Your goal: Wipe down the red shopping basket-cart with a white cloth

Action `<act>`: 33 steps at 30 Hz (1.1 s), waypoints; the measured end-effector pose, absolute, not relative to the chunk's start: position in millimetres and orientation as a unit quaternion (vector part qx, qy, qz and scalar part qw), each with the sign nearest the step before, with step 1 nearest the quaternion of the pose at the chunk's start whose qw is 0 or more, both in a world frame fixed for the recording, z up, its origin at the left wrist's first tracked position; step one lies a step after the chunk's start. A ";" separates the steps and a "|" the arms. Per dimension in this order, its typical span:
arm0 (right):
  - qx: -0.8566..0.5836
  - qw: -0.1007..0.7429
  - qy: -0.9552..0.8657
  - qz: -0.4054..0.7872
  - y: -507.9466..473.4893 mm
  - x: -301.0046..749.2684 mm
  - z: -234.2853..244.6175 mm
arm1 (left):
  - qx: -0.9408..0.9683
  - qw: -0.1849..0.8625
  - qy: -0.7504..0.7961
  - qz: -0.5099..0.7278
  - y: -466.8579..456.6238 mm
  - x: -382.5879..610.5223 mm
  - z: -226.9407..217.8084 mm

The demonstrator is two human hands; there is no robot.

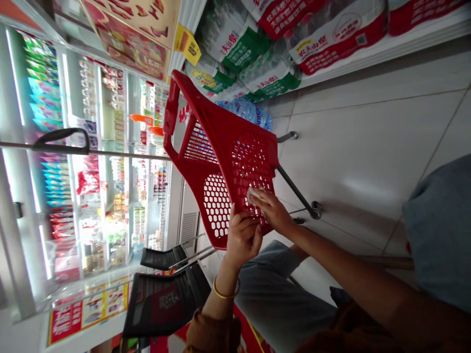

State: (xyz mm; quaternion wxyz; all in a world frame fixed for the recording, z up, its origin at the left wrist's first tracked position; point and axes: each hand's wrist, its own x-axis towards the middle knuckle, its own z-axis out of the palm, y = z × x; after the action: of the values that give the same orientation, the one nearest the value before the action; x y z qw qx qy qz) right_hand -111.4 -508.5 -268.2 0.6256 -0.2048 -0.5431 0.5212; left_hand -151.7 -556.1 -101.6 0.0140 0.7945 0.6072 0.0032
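Observation:
The view is turned sideways, with the floor toward the right. A red plastic shopping cart [221,147] with honeycomb-patterned sides stands close in front of me. My left hand [243,236], with a gold bangle [226,295] at the wrist, has its fingers curled over the cart's near top rim. My right hand [271,208] presses a small pale cloth [253,195] against the outside of the cart's perforated side wall. Part of the cloth is hidden under the fingers. The cart's dark metal legs [294,189] end in small wheels [316,210].
Shrink-wrapped water bottles [257,73] fill a shelf along the upper side, with a yellow price tag [188,44]. A lit glass-door cooler [106,162] stands behind the cart. Black chairs [165,299] are at lower left. My denim-covered leg [279,289] is beside the cart on pale floor tiles [368,132].

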 end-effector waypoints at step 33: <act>-0.239 0.615 -0.539 0.524 -516.0 -103.9 -261.4 | 0.808 0.004 0.589 -0.002 -569.6 -154.0 -104.0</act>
State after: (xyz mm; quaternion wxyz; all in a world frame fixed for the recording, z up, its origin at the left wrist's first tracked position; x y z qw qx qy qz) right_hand -103.9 -516.0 -261.4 0.6145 -0.2394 -0.5385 0.5245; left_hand -154.0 -569.6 -104.0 0.0042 0.8080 0.5891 -0.0022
